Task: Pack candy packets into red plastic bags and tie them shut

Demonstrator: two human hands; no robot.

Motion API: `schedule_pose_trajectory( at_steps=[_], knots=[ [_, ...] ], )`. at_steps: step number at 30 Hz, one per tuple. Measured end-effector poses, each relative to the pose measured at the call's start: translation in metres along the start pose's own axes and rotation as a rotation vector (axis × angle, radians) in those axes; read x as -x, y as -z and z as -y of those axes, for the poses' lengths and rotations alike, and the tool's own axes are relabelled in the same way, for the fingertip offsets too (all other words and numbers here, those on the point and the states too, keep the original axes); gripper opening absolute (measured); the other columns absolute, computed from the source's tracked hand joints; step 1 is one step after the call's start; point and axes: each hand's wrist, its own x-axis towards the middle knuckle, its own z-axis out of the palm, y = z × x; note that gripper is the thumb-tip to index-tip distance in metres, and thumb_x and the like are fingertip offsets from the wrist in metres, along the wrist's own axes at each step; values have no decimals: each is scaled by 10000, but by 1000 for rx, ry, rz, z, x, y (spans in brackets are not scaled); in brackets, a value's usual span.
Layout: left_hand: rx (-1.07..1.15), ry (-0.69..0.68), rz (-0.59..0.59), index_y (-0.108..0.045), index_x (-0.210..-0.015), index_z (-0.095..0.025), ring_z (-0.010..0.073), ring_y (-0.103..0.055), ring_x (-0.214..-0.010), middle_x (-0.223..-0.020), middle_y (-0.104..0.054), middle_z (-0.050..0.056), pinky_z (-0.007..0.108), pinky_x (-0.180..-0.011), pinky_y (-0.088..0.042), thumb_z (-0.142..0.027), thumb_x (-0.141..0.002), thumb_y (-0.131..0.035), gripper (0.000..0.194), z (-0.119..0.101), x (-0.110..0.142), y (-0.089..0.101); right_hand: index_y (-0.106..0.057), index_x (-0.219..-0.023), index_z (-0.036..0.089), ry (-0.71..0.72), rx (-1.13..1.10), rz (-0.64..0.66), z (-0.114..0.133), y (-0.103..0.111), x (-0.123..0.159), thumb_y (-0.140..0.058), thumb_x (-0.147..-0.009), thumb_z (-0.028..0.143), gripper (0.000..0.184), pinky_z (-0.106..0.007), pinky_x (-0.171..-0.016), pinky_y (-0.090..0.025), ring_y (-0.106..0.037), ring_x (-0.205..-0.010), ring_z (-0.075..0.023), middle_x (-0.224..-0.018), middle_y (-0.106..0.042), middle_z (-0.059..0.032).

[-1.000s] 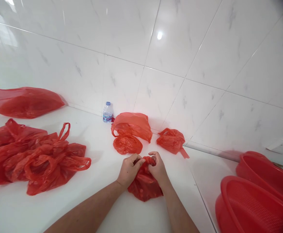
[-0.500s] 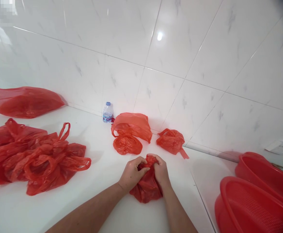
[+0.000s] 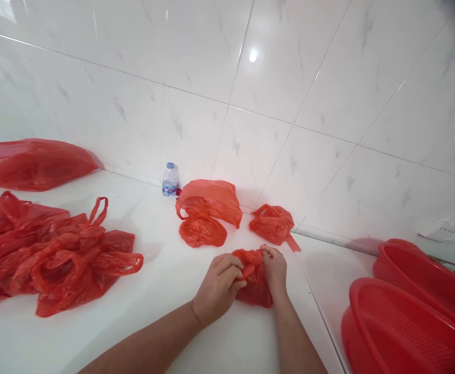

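Observation:
Between my hands, low over the white table (image 3: pixel 165 332), is a red plastic bag (image 3: pixel 255 288) with a gathered, crumpled top. My left hand (image 3: pixel 220 285) pinches its left upper edge, thumb against fingers. On the opposite side, my right hand (image 3: pixel 275 269) grips the bag's upper right edge between thumb and fingertips. What the bag contains, if anything, cannot be made out. Just beyond my hands lie a crumpled red bag (image 3: pixel 272 224) on the right and another red bag (image 3: pixel 212 200) with a bunched part in front of it.
Heaped red plastic bags (image 3: pixel 75 259) cover the left side. A long red bag (image 3: pixel 36 163) rests against the tiled wall (image 3: pixel 196 124). A small water bottle (image 3: pixel 170 180) stands at the wall's foot. Two red plastic baskets (image 3: pixel 362 317) sit at the right, past a seam.
My hands have moved apart, the right one shifting rightward, spreading the bag's top. The bag has moved slightly right and away from me. The view has shifted a little.

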Motion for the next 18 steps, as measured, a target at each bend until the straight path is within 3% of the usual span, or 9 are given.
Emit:
schedule_pose_trajectory(
  at_steps=[4,7,11,12,15,18],
  knots=[
    [51,-151,83,-505,-812,-185,159,-561,-853,-866,-619,45,331,-814,-456,-104,-825,-539,89,-23,6,-5,-678,-885,164,-25,18,-6,-12,12,-3,-503,-715,346,304,-336,-772,-478,-636,-824,-224,-876,-707,-69],
    [54,-177,131,-529,-819,-192,182,-571,-896,-898,-635,58,356,-853,-444,-224,-847,-559,52,-30,8,-3,-654,-986,147,-26,-13,43,-9,18,0,-531,-723,397,383,-314,-709,-490,-637,-782,-214,-881,-707,-70],
    [38,-146,105,-540,-1068,-189,257,-537,-1073,-1122,-587,146,425,-937,-415,-534,-832,-496,420,-29,10,0,-599,-1148,166,-51,-19,73,1,23,3,-576,-722,471,524,-310,-790,-484,-618,-949,-232,-1045,-684,-80],
    [22,-109,87,-495,-1164,-187,272,-505,-1132,-1198,-547,168,440,-962,-401,-554,-831,-478,496,-27,11,-1,-638,-1086,180,-55,-26,148,3,24,4,-573,-731,479,469,-307,-827,-474,-600,-1007,-240,-1082,-675,-73],
    [-97,-1,49,-346,-1324,-204,313,-405,-1248,-1351,-417,198,499,-1002,-360,-524,-814,-513,625,-17,13,-6,-698,-956,192,-166,-126,485,8,21,7,-590,-737,498,392,-323,-770,-505,-628,-941,-265,-1013,-700,-67],
    [-234,73,102,-276,-1379,-202,378,-394,-1255,-1419,-327,237,550,-955,-385,-528,-736,-594,788,-8,15,-10,-704,-952,201,-232,-246,582,10,18,10,-630,-705,501,396,-327,-752,-521,-639,-932,-280,-1013,-702,-75]
  ],
)
